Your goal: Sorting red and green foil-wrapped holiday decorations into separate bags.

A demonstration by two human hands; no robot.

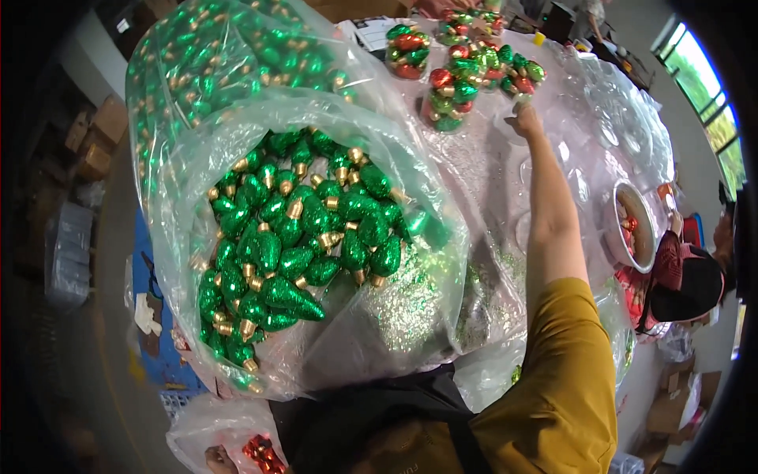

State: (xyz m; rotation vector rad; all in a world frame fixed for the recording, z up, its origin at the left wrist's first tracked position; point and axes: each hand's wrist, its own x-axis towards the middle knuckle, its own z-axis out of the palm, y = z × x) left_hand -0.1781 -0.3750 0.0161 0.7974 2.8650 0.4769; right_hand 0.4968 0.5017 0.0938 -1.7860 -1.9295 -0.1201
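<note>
My right arm [553, 205] stretches far across the table. At its end my right hand [524, 122] is closed at the base of a clear plastic tub [523, 79] of red and green bulb-shaped ornaments. Part of its grip is hidden by the hand itself. Low at the left edge of my body, my left hand [219, 460] is beside shiny red ornaments [263, 454] in a clear bag [189, 430]; its fingers are dark and cut off by the frame. A large open plastic bag [426, 261] of glittery green bulb ornaments [292, 229] lies in front of me.
More filled clear tubs [407, 51] stand at the far side of the table [482, 170], which is covered in plastic and glitter. A white basin [632, 225] with ornaments sits at the right, near another person [687, 284]. Cardboard boxes [103, 138] are stacked at the left.
</note>
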